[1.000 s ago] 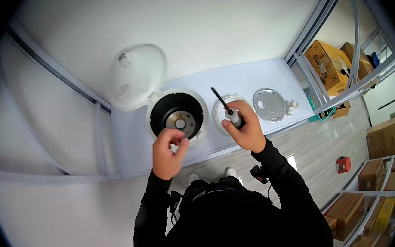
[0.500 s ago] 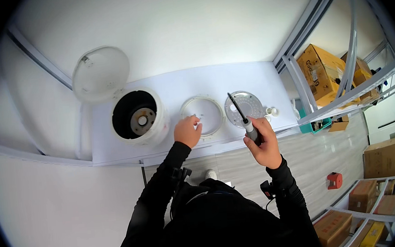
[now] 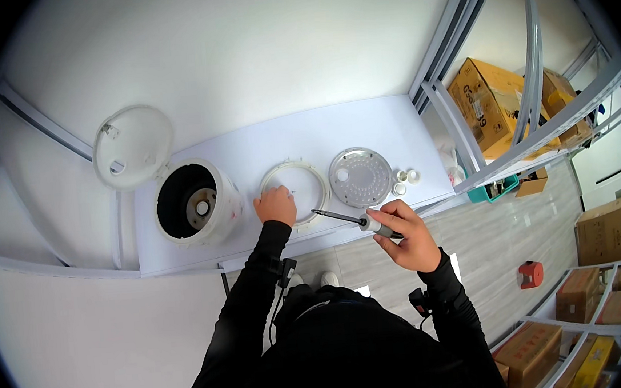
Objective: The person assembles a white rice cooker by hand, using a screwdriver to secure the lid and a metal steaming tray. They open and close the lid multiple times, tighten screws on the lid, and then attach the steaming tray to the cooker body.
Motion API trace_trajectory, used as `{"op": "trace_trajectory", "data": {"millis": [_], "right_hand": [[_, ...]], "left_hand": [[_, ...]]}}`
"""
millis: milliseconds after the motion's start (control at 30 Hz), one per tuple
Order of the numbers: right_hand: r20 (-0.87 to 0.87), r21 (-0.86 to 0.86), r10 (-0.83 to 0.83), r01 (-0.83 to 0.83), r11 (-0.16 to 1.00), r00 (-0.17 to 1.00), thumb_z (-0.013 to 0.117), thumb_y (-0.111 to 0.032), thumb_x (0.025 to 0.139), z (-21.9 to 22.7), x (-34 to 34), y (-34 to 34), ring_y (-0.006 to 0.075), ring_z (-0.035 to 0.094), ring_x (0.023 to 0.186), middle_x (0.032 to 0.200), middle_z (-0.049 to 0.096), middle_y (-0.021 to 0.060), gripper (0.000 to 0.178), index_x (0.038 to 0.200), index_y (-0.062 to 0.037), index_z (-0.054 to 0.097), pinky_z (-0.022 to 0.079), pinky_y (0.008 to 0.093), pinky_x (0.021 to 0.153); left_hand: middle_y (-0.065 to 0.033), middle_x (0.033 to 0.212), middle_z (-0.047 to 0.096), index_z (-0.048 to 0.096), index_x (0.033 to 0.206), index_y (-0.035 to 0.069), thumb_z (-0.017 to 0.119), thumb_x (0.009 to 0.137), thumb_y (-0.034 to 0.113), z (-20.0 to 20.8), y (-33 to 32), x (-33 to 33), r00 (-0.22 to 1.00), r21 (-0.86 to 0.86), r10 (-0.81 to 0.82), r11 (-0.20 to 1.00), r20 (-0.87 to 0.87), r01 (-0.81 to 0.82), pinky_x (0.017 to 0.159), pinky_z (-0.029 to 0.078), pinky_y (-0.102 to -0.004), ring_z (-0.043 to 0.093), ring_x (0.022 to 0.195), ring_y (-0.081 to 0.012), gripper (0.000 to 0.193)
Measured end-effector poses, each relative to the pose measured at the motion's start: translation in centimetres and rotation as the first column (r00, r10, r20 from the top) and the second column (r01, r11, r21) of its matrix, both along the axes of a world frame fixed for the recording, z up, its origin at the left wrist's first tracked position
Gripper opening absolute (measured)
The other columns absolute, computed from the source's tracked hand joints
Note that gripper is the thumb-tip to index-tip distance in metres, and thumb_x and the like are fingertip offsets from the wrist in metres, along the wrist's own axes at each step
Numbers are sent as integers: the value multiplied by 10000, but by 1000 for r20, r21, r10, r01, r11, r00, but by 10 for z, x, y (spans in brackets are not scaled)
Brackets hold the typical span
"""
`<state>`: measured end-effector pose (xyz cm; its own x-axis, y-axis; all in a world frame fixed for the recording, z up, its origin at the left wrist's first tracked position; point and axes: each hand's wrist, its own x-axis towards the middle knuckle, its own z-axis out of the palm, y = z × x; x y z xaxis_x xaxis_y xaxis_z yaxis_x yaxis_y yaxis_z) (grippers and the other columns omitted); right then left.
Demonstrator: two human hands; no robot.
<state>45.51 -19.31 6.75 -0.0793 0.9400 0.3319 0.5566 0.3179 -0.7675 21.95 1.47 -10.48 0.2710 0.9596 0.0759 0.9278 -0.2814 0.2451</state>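
Observation:
My right hand (image 3: 409, 239) grips a screwdriver (image 3: 373, 225) by its grey and white handle. The dark shaft points left, its tip beside the right part of a white plastic ring (image 3: 322, 186) lying on the table. My left hand (image 3: 276, 206) is over the ring's left side, its fingers curled together; whatever is between them is hidden. Tiny bits lie inside the ring near those fingertips, too small to name. To the left stands a white rice cooker body (image 3: 228, 219) with a dark hollow inside, its pale round lid (image 3: 134, 147) raised behind it.
Right of the ring lies a perforated round metal plate (image 3: 360, 179), with several small white round parts (image 3: 401, 178) beside it. The white table (image 3: 248, 137) meets the wall. Shelving with cardboard boxes (image 3: 490, 107), a teal bin (image 3: 501, 190) and a red stool (image 3: 530, 274) are at the right.
The screwdriver has swung from pointing up over the metal plate to pointing left toward the ring. My left hand has shifted slightly left across the ring. The whole view has moved a little.

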Motion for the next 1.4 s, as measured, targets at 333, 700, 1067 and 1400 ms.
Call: {"op": "trace_trajectory", "data": {"millis": [333, 700, 1067, 1400], "right_hand": [[25, 0, 28, -28, 1000, 999, 741, 116, 796, 6, 7, 20, 238, 585, 939, 1110, 553, 104, 608, 1363, -83, 654, 519, 324, 767], [20, 52, 34, -34, 998, 999, 760, 81, 796, 3, 2, 50, 250, 611, 897, 1092, 587, 112, 539, 1310, -61, 680, 517, 310, 758], [29, 66, 158, -160, 985, 987, 769, 55, 799, 19, -1, 65, 260, 651, 905, 1120, 634, 125, 502, 1282, -61, 694, 535, 327, 757], [46, 93, 249, -252, 963, 967, 780, 34, 796, 28, -6, 71, 275, 677, 886, 1095, 670, 121, 454, 1235, -60, 710, 552, 333, 756]], "left_hand": [[-53, 932, 705, 690, 910, 161, 683, 900, 182, -16, 1, -5, 994, -25, -25, 999, 110, 28, 793, 452, -501, 662, 927, -323, 24], [-115, 952, 751, 619, 974, -7, 651, 949, 29, 96, -16, -18, 333, -288, 171, 894, 927, 343, 703, 546, -273, 733, 852, -158, 54], [-95, 944, 740, 674, 1115, -11, 658, 977, 27, 143, -50, -61, 78, -180, 163, 915, 984, 361, 801, 562, -281, 692, 844, -144, 144], [-51, 973, 688, 650, 1127, 1, 626, 1009, 48, 145, -59, -76, 103, -102, 67, 918, 992, 384, 849, 526, -277, 648, 904, -125, 129]]}}
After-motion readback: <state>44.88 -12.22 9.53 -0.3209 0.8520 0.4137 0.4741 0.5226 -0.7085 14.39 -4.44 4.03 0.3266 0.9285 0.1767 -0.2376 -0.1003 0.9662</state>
